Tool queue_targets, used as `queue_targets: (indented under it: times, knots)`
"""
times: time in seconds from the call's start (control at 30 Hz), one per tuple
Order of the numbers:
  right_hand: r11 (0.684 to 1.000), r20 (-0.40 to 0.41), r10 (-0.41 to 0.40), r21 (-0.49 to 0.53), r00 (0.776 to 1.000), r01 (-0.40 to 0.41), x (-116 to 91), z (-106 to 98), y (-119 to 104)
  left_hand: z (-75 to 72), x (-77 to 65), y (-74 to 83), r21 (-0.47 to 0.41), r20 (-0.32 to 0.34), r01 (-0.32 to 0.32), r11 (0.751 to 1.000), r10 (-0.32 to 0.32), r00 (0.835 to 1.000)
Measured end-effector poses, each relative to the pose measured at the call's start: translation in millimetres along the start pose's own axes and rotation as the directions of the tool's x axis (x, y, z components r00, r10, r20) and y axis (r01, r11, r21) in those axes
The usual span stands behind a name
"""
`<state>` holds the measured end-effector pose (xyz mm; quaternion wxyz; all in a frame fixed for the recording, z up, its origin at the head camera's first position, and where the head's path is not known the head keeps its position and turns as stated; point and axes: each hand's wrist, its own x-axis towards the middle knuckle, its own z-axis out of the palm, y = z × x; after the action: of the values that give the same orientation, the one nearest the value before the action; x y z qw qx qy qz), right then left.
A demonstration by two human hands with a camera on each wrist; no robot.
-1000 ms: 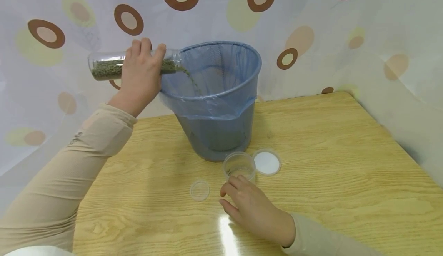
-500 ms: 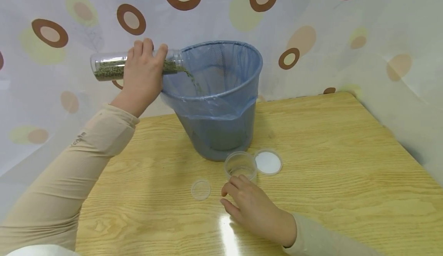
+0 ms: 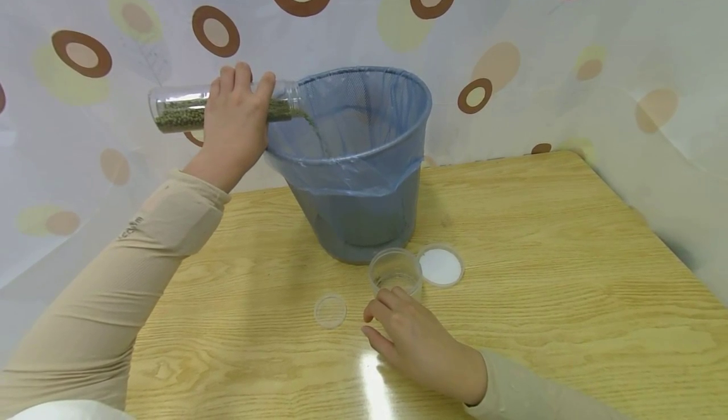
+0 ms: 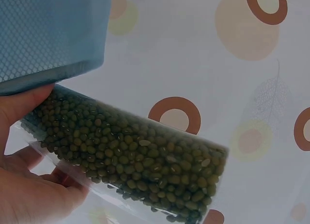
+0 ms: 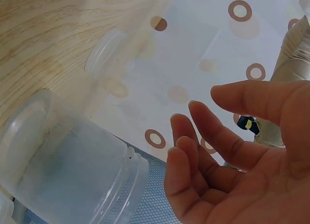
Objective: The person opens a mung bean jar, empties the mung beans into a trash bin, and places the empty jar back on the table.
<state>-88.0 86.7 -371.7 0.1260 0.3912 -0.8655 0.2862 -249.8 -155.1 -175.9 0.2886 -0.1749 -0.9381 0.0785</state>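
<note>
My left hand (image 3: 236, 123) grips a clear jar (image 3: 182, 95) lying nearly level, its mouth over the left rim of a blue mesh wastebasket (image 3: 364, 218). Green mung beans (image 4: 140, 156) fill the lower side of the jar, and a thin stream of them falls from the mouth into the basket. My right hand (image 3: 418, 338) is near the table, its fingers loosely bent and holding nothing. Just beyond those fingers stands a clear uncapped plastic jar (image 5: 68, 156). Inside the basket, the fallen beans are hidden.
A thin blue bag (image 3: 352, 180) lines the basket and folds over its rim. On the wooden table (image 3: 540, 249) lie a lid with a white disc (image 3: 440, 266) and a small clear lid (image 3: 330, 311). A patterned wall covering (image 3: 512, 22) rises behind.
The stream of beans keeps falling and looks thinner now than half a second ago. Both hands hold nearly the same places; the whole view shifted slightly right at first.
</note>
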Motion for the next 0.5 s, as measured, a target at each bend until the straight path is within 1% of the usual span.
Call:
queue_targets:
  times: [0.5]
  knots:
    - [1.000,-0.003,0.004,-0.011,1.000,-0.004,0.7,-2.5,-2.1,0.3,0.4,0.6,-0.005,0.010,0.008,1.000,-0.008,1.000]
